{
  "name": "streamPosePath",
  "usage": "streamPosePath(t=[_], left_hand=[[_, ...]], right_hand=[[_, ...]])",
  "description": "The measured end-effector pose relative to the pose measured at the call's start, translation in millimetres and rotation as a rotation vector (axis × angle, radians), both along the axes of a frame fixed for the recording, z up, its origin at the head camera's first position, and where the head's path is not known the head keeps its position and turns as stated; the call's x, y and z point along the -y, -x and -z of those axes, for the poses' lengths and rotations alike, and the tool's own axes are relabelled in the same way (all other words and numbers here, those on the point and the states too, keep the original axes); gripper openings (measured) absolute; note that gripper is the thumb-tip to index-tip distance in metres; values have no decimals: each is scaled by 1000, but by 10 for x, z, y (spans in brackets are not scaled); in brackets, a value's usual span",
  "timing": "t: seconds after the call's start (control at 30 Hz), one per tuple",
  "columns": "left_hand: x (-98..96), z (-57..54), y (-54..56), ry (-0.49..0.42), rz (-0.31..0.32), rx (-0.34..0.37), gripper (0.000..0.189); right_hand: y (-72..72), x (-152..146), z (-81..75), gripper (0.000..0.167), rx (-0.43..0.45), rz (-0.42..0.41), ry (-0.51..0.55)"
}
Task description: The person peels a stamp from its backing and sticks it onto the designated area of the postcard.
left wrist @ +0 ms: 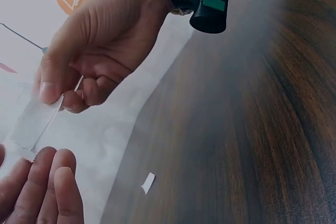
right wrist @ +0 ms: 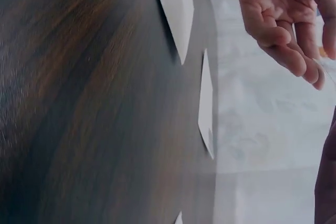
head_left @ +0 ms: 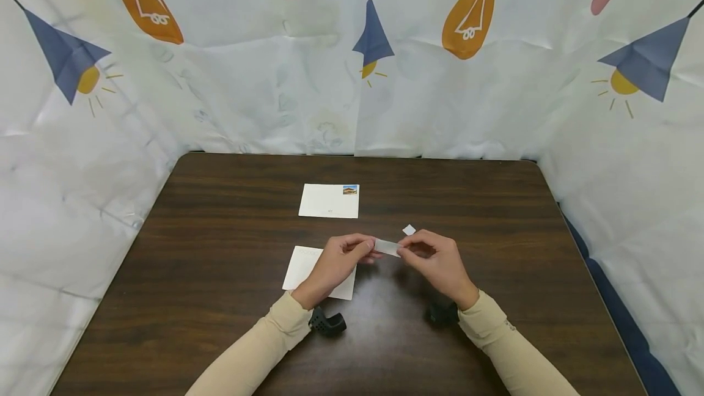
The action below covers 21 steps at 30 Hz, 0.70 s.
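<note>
White strip (head_left: 387, 247) x1, pinched by my left hand (head_left: 342, 258) and right hand (head_left: 440, 261), forearms (head_left: 255, 344) angled inward. Left of strip: stamped card (head_left: 324, 201) x1, part-covered card (head_left: 301, 266) x1. Beyond: scrap (head_left: 409, 230) x1.

Both hands (head_left: 338, 264) (head_left: 440, 263) in facing pinches

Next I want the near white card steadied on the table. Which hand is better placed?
Probably the left: in the head view, the left hand overlaps the near white card, while the right hand is farther off. Both pinch the pale strip, so left would likely release first.
</note>
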<state>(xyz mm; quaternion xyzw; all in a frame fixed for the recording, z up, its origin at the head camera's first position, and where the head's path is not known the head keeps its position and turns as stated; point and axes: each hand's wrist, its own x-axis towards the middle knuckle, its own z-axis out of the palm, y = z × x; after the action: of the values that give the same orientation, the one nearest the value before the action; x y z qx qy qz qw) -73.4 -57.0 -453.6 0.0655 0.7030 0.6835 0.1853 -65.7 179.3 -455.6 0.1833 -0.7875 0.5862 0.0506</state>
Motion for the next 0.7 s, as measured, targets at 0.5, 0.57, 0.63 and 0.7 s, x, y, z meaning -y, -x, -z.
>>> streamPosePath(t=[0.5, 0.57, 0.63, 0.7], left_hand=[[1, 59, -21, 15, 33, 26, 25], [-3, 65, -20, 22, 30, 34, 25], [-8, 73, -19, 28, 30, 38, 25], [-13, 80, -19, 32, 28, 39, 26]], right_hand=[[56, -46, -2, 16, 363, -36, 103], [62, -51, 12, 18, 387, -46, 121], [65, -53, 21, 19, 414, -57, 136], [71, -55, 39, 20, 437, -65, 149]])
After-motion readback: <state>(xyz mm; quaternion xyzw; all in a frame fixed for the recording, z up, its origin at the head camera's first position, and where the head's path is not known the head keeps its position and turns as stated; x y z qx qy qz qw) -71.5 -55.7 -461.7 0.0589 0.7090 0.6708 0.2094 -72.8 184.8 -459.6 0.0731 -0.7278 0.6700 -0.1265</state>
